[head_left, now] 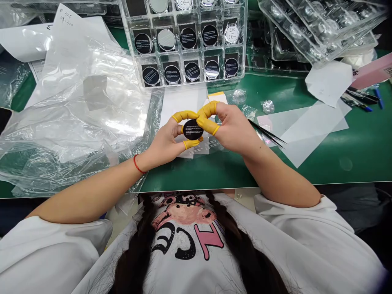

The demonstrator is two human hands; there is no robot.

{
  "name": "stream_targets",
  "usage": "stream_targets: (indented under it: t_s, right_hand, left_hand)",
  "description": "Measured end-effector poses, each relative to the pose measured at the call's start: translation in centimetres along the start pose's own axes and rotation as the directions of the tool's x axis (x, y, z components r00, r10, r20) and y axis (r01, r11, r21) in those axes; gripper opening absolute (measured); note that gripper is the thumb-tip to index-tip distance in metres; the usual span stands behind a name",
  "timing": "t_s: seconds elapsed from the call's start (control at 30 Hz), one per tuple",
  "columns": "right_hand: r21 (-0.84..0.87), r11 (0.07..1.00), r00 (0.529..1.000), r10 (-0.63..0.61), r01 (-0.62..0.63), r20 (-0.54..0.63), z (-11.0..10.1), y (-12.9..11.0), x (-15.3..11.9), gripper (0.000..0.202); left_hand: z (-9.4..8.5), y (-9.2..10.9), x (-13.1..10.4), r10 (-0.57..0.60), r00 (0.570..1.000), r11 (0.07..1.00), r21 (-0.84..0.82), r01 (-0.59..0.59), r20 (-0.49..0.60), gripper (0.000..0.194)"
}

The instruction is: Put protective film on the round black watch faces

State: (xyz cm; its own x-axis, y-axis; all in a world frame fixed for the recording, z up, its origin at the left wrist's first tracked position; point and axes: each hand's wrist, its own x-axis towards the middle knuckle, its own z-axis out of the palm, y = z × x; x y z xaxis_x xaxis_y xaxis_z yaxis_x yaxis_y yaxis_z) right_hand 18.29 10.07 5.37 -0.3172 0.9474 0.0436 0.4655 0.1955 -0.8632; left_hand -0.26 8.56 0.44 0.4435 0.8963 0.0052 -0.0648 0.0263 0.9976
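In the head view, the left hand point(167, 141) grips a black disc point(193, 130) by its edge above the counter point(321, 163), the right hand point(235, 126) pinching its upper rim. The clear tray point(196, 83) beyond already holds many black-printed discs and some silver-faced ones; the held disc, outside it, looks round, dark and white-lettered.

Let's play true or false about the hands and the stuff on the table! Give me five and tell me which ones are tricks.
1. The left hand holds a black disc with white writing. True.
2. The finger covers are blue. False: the yellow finger covers aren't blue.
3. A clear tray has compartments. True.
4. A band circles the right wrist. False: the red band circles the left.
5. The table is orange. False: the green table.
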Motion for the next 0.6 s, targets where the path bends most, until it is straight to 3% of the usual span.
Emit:
stream_targets:
  t_s: [0.43,0.6]
  right_hand:
    - [-0.059,0.998,0.999,-0.031,0.03,-0.018,0.4,0.1,-0.1,0.007]
    - [-0.177,0.977,0.989,-0.133,0.121,-0.057,-0.6,0.6,0.0,0.01]
  left_hand:
    - [-0.2,-0.6,0.1,0.049,0.999,0.999,0.021,-0.049,0.007,0.06]
    - [0.0,-0.1,0.2,-0.011,1.0,1.0,-0.013,0.011,-0.017,0.061]
